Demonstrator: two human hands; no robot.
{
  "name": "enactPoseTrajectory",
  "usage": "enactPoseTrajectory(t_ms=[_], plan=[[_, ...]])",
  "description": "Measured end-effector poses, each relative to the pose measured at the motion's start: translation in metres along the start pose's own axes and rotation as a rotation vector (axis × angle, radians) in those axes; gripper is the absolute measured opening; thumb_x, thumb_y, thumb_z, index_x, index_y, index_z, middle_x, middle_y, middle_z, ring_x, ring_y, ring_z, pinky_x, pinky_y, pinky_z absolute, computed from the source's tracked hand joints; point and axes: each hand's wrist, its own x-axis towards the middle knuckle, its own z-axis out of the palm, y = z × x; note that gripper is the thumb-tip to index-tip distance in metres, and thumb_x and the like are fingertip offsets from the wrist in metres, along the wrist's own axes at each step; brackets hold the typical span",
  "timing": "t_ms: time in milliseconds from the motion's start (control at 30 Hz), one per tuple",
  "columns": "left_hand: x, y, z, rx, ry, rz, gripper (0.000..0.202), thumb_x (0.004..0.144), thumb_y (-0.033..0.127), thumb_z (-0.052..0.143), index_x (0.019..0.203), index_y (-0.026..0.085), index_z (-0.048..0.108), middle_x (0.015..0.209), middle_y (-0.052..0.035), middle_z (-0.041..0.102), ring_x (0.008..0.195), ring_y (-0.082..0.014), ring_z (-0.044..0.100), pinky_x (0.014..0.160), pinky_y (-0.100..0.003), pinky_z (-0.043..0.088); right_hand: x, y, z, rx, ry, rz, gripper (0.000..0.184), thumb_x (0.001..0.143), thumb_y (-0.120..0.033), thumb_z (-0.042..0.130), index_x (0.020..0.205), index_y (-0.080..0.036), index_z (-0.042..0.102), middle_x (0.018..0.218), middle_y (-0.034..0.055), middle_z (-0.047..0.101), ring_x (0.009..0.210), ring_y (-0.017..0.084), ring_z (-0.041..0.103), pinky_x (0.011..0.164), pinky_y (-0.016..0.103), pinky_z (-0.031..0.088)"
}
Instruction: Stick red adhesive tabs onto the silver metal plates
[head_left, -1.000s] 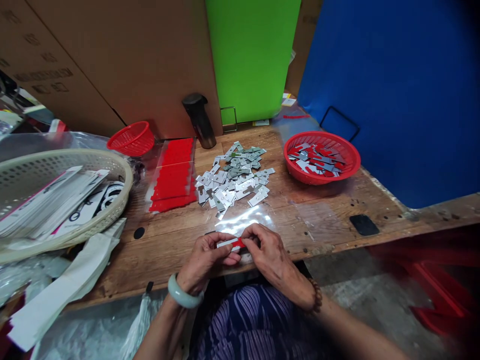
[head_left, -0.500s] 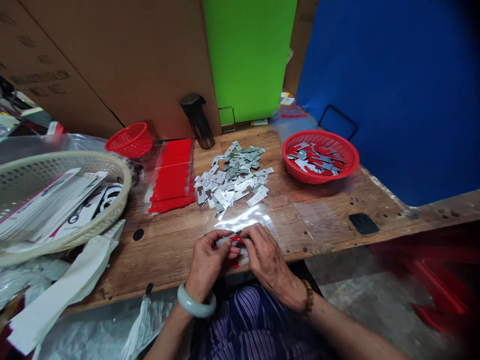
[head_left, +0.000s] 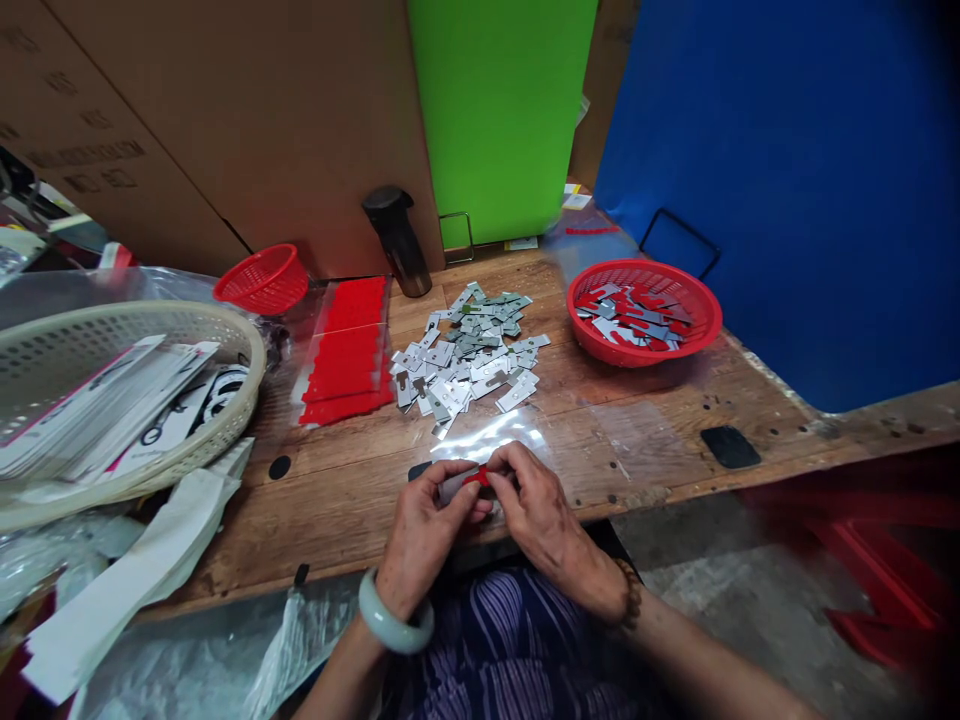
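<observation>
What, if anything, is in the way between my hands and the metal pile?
Nothing visible blocks them. Your left hand and right hand hold a small part, partly red, on the near side of the metal pile. A shiny patch, apparently clear plastic, lies flat on the table between.

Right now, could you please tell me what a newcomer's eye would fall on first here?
Probably the bright green panel standing behind the wooden table, and the large blue panel to its right. Next, the loose pile of silvery pieces mid-table, between the red stack on the left and the filled red basket on the right. At the near edge, the left hand and right hand hold a small red-marked piece.
</observation>
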Motion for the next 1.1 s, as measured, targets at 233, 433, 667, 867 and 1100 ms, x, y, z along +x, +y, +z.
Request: enactPoseTrajectory(t_ms=[233,433,667,867,1100], plan=[[0.005,-0.022,0.001,0.139,0.114,0.232,0.024,0.075,0.030,0.064,0.094,0.017,0.062,0.075,-0.0044,0.072,0.068,-0.0170,0.069,0.068,-0.025,0.053,0.001,0.002,0.002,0.137,-0.019,0.106,0.028,0.081,-0.011,0.047,0.107,-0.021,0.041,0.076,-0.0022,0.054,0.068,0.014,0.056,0.064,0.026,0.043],[0.011,-0.020,-0.002,0.153,0.235,0.312,0.024,0.078,0.032,0.061,0.097,0.018,0.061,0.087,-0.0060,0.073,0.073,-0.0164,0.069,0.072,-0.026,0.054,0.008,0.009,0.007,0.174,0.066,0.153,0.005,0.080,-0.014,0.051,0.079,-0.019,0.053,0.072,-0.0012,0.056,0.067,0.013,0.053,0.062,0.024,0.042],[0.015,-0.008,-0.004,-0.210,0.108,0.062,0.035,0.070,0.024,0.070,0.099,0.012,0.054,0.061,-0.0042,0.071,0.059,-0.0145,0.069,0.063,-0.022,0.054,0.011,0.003,0.010,0.176,0.159,0.075,0.013,0.079,-0.013,0.055,0.089,-0.019,0.059,0.087,0.0025,0.057,0.072,0.013,0.055,0.065,0.024,0.046],[0.015,-0.010,-0.004,-0.354,0.041,0.034,0.033,0.071,0.018,0.069,0.100,0.011,0.054,0.070,-0.0056,0.072,0.060,-0.0119,0.068,0.064,-0.019,0.055,0.011,-0.001,0.012,0.147,0.186,-0.039,0.011,0.081,-0.015,0.055,0.088,-0.020,0.063,0.086,0.0034,0.059,0.078,0.016,0.057,0.071,0.027,0.046],[0.018,-0.016,-0.001,-0.361,0.042,0.071,0.034,0.070,0.020,0.071,0.098,0.012,0.055,0.078,-0.0057,0.072,0.068,-0.0123,0.069,0.069,-0.020,0.054,0.012,0.004,0.012,0.099,0.209,-0.097,0.013,0.083,-0.011,0.053,0.080,-0.020,0.063,0.082,0.0030,0.060,0.081,0.016,0.056,0.073,0.029,0.044]])
